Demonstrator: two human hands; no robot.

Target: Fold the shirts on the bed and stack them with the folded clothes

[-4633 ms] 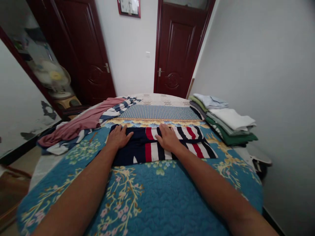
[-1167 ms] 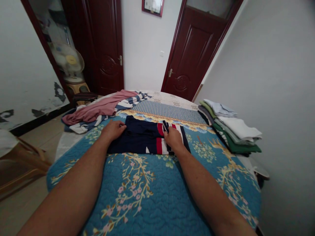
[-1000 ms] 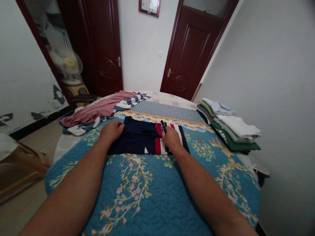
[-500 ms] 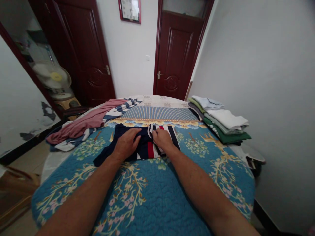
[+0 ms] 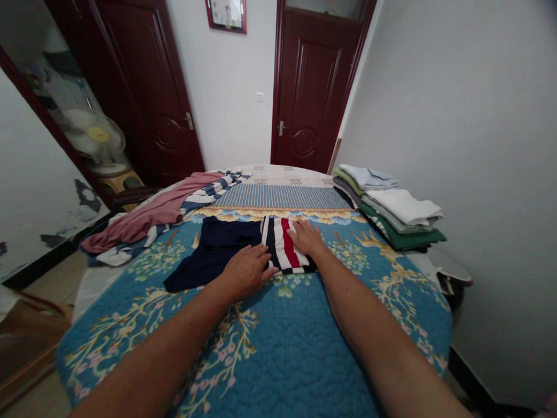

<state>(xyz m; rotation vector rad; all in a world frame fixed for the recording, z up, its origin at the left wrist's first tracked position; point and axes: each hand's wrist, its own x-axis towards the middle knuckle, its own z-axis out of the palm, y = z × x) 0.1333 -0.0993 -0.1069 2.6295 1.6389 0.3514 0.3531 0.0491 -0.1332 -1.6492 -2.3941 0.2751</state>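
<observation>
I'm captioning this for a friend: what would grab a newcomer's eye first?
Probably the navy garment with its red-and-white striped end, lying on the blue floral cover under the left hand and right hand. Next come the folded clothes stacked at the right and the loose pink cloth at the left.

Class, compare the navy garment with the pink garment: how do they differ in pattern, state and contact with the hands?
The navy garment has a red, white and dark striped end; the pink garment looks plain.
The navy garment lies fairly flat, the pink garment rumpled.
The left hand and right hand touch the navy garment; neither touches the pink garment.
Both are soft cloth.
</observation>
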